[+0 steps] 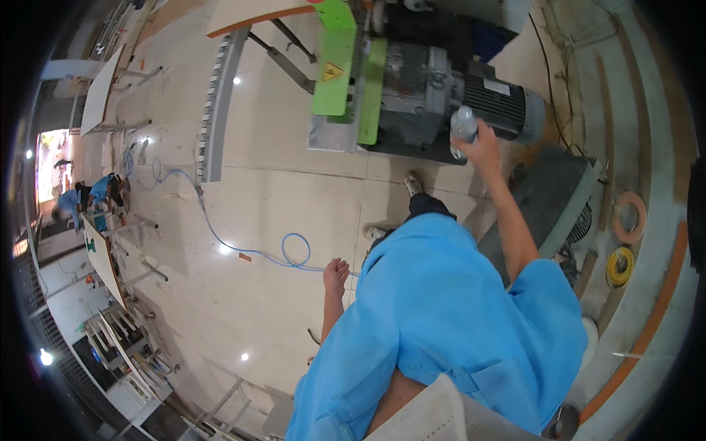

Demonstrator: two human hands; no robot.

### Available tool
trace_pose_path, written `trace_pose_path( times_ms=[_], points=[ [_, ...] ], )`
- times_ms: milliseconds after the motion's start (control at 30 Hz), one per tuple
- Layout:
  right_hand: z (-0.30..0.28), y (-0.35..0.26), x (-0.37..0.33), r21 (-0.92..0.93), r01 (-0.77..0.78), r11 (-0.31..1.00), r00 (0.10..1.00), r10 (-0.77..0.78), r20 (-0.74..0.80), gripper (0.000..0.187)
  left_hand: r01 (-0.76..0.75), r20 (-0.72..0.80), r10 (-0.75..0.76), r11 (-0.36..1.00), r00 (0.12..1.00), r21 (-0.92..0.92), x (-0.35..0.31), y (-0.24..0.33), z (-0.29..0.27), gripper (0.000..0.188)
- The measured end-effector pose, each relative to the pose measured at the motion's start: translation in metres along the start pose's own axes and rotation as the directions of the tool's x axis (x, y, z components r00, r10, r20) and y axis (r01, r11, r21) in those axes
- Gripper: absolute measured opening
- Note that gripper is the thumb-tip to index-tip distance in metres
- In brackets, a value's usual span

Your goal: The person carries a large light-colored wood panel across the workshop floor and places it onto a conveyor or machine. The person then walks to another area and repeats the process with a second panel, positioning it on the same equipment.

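Note:
My right hand (pixel 484 147) is closed around a clear bottle (pixel 464 123), its arm stretched forward. The bottle overlaps the edge of a grey electric motor (pixel 493 99); whether they touch I cannot tell. To the left of my body hangs my left hand (pixel 336 273), its fingers loosely curled with nothing visible in them. Beneath that hand a thin blue hose (pixel 254 255) runs across the floor with a loop in it.
A green machine bracket (pixel 334 73) stands ahead by the motor. Left of it is a long toothed metal rail (pixel 215 110). A dark grey cabinet-like unit (pixel 533 209) is close on my right, near a yellow coil (pixel 620 266). People in blue (pixel 73 202) bend over at far left.

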State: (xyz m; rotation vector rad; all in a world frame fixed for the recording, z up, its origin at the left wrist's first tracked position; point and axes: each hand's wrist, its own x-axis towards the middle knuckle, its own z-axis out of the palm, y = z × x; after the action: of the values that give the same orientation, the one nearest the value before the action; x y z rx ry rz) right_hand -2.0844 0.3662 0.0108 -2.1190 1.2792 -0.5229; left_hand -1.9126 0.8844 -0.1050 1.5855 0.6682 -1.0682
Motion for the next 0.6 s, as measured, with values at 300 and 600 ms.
trace_pose_path(
  times_ms=[300,600],
  points=[
    [0.154,0.087,-0.015,0.237,-0.357,0.903,0.914,0.39,-0.109,0.07,-0.079,-0.128,0.088,0.994,0.988,0.075,-0.027,0.024,-0.086,0.033],
    [0.181,0.138,-0.021,0.189,-0.425,0.885,0.889,0.448,-0.099,0.087,-0.005,-0.105,0.015,0.995,0.994,0.097,-0.033,-0.035,-0.156,0.037]
  ],
)
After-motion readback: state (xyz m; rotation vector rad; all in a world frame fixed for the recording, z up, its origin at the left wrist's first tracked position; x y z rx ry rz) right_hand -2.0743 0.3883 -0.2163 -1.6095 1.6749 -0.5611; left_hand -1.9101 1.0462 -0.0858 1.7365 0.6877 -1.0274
